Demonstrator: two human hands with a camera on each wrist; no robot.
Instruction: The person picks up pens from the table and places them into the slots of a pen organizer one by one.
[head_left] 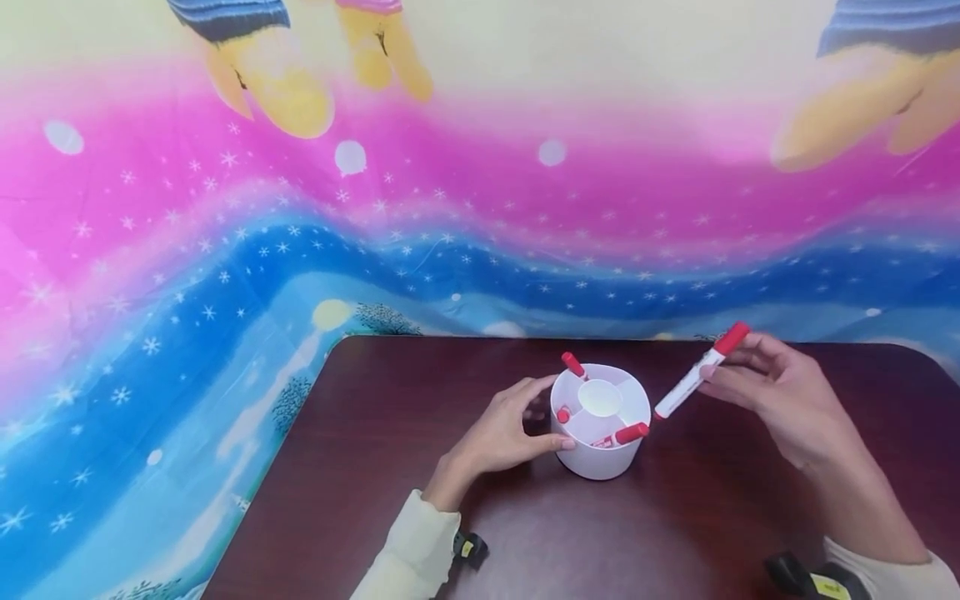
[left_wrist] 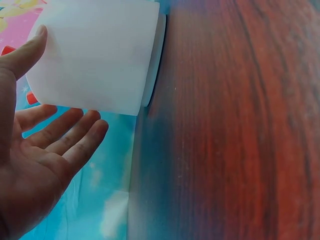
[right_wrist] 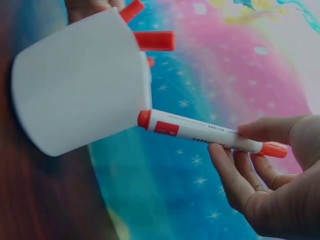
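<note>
A white round pen holder [head_left: 598, 461] with a central cup and divided outer compartments stands on the table. Three red-capped markers lean in its outer ring: one at the back left [head_left: 573, 364], one at the left [head_left: 563, 414], one at the front right [head_left: 630, 433]. My left hand [head_left: 504, 429] holds the holder's left side, thumb at the front rim and fingers round the back. To the right, my right hand [head_left: 783, 400] pinches a white marker [right_wrist: 195, 131] with a red cap between thumb and fingers. That marker is tilted, its red end plug beside the holder's right rim.
The dark brown wooden table [head_left: 360, 483] carries the holder. Behind it hangs a colourful cloth [head_left: 480, 208] with snowflakes, in pink and blue. Black straps sit at both wrists, the left strap [head_left: 470, 550] and the right strap [head_left: 810, 577].
</note>
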